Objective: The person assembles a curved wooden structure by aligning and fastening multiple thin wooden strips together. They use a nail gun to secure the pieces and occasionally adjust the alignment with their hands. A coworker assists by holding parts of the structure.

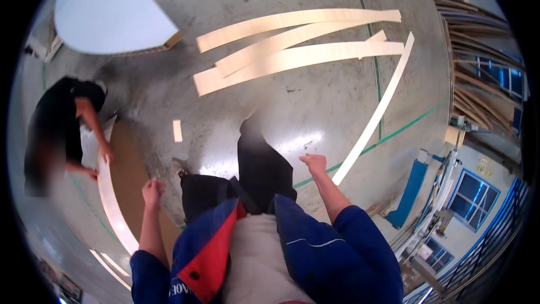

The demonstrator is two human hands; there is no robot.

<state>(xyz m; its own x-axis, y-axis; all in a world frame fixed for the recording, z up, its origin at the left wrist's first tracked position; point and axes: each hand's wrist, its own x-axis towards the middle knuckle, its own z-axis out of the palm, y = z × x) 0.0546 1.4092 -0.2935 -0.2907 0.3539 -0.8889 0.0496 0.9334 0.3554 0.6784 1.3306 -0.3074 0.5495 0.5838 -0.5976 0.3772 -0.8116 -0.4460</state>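
My left hand is curled into a loose fist, with nothing visible in it. In the picture it overlaps the brown face of a big curved panel with a pale edge; I cannot tell whether they touch. My right hand is also closed and appears to hold nothing. It is held out over the floor, left of a long narrow pale strip. My legs are apart, one foot ahead of the other. At the left a co-worker in dark clothes bends with both hands on the panel's pale edge.
Several long pale wood strips lie overlapping on the concrete floor ahead. A small pale piece lies nearer. A white-topped rounded table stands far left. On the right are stacked boards and a blue metal piece.
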